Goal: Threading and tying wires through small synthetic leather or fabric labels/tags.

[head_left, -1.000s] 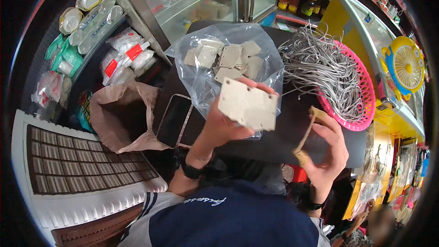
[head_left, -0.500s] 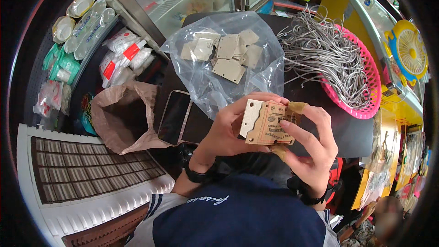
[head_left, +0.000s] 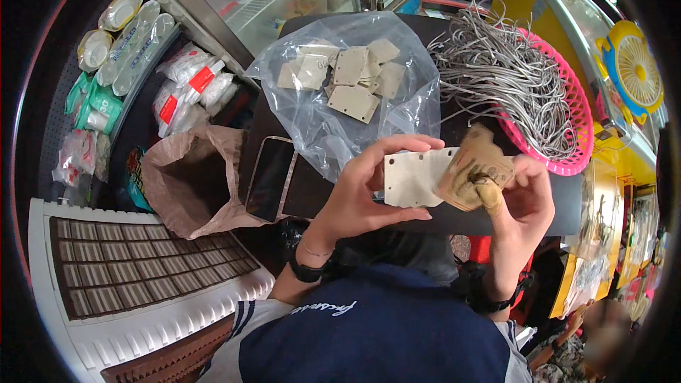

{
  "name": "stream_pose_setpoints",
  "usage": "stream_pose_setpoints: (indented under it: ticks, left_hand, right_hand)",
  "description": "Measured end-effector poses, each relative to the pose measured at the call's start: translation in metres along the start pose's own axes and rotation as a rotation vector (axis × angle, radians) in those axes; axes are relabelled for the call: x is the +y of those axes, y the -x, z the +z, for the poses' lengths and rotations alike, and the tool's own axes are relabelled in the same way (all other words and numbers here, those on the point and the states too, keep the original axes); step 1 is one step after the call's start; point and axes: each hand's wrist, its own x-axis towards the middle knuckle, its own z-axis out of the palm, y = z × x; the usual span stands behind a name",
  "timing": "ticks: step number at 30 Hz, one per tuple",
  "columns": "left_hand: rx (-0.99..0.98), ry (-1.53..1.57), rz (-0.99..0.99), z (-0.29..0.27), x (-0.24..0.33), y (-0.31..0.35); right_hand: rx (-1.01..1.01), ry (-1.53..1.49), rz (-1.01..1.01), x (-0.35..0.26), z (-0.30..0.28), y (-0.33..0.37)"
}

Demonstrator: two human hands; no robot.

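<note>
Over the near edge of the dark table, my left hand [head_left: 351, 195] is closed around pale grey-beige cards [head_left: 411, 179] with small punched holes, thumb below and fingers above. Whether it is one card or a stack I cannot tell. My right hand [head_left: 530, 202], with tan covers on at least the thumb tip, pinches a brown printed card [head_left: 461, 174]. That card is tilted and blurred, overlapping the right end of the pale ones. Beyond my hands, a clear plastic bag [head_left: 418, 92] lies spread out under several similar loose cards [head_left: 352, 103].
A pink basket [head_left: 585, 135] heaped with grey cords [head_left: 496, 78] stands at the right. Left of the clear bag lie a phone [head_left: 272, 179] and an open brown bag [head_left: 228, 198]. Farther left is a white plastic piece with a striped panel [head_left: 142, 262]. A yellow fan [head_left: 638, 71] stands far right.
My right hand has moved right and turned, taking the brown printed card off the front of the pale cards. My left hand stays nearly in place, and the pale face now shows.
</note>
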Motion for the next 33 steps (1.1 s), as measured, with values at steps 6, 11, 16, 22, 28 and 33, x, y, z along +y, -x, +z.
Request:
stream_pose_setpoints:
  ticks: [6, 11, 16, 22, 28, 33]
  left_hand:
    - [-0.02, -0.087, 0.114, -0.001, -0.001, -0.001]
    - [-0.026, -0.079, 0.123, 0.002, -0.001, 0.0]
    - [-0.031, -0.082, 0.13, 0.006, -0.003, 0.0]
    - [-0.041, -0.085, 0.188, 0.01, -0.001, 0.0]
    - [-0.049, -0.109, 0.153, 0.008, 0.004, 0.001]
    - [-0.017, -0.079, 0.209, 0.005, -0.003, 0.002]
  right_hand:
    - [-0.024, -0.083, 0.12, -0.002, 0.01, 0.002]
    - [-0.125, -0.111, 0.304, -0.002, 0.006, 0.005]
    - [-0.126, 0.015, 0.326, -0.006, 0.009, 0.006]
    - [-0.13, 0.34, 0.149, -0.001, 0.008, 0.006]
    - [-0.154, 0.498, 0.12, -0.003, 0.011, 0.003]
    - [-0.112, 0.492, -0.295, 0.0, 0.012, -0.008]
